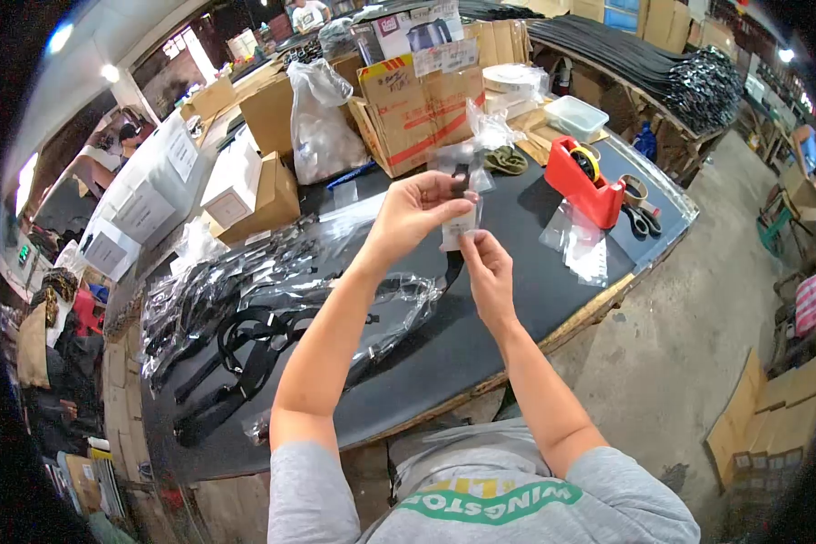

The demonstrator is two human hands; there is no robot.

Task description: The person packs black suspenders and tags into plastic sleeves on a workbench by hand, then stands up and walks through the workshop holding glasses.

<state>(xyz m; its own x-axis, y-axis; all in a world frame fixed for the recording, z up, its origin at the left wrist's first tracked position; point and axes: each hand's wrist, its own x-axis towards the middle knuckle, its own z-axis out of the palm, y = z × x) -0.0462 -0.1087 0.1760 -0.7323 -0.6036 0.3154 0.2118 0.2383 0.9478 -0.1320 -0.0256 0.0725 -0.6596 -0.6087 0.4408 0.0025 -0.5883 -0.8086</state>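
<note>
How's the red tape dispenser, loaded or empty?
Loaded: a yellow-rimmed roll sits inside the red tape dispenser.

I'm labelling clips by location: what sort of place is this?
Probably a workshop or packing room: the worktable holds black straps and a red tape dispenser, and long black strips are piled on another table behind.

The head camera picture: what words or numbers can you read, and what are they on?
"WINGSTO…", upside down, on the gray shirt; its ending is unclear.
Too small or blurred: the shirt's yellow letters, cardboard box, kettle box, white papers and held packet's label.
</note>
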